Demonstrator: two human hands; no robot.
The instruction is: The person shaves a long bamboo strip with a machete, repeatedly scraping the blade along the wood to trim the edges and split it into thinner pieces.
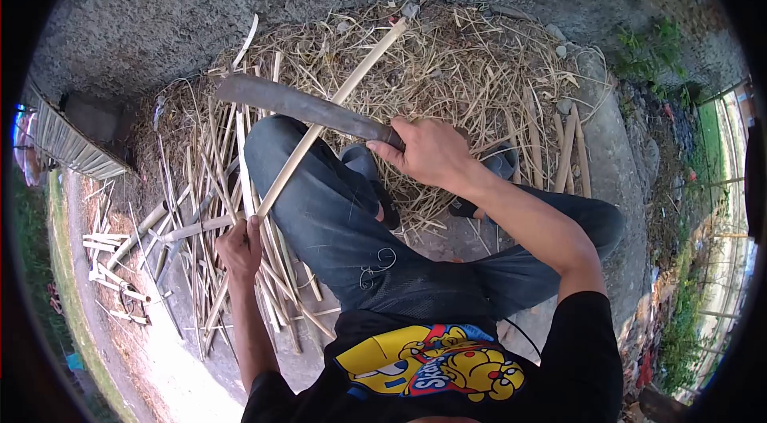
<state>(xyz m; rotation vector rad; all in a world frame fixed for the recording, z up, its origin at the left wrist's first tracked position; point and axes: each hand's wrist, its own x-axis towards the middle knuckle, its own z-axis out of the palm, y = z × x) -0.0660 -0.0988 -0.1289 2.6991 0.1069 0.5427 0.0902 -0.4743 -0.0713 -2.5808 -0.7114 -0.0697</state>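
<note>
My right hand [431, 150] is closed round the handle of a machete [296, 102], whose broad dark blade points left. The blade crosses over a long pale bamboo strip [351, 83] above my left knee. Down at the strip's near end, my left hand [240, 247] grips it with the thumb on top. From there the strip slants up and away to the right, its far end over the shavings [471, 87]. My legs are bent wide apart, with the strip passing across the left thigh [296, 183].
Many cut bamboo strips [272, 295] lie heaped left of my leg. More bamboo pieces [567, 147] rest at the right, near a concrete edge [615, 127]. A rough wall [192, 7] rises ahead. Short bamboo lengths [116, 243] lie farther left, below a slatted panel [80, 139].
</note>
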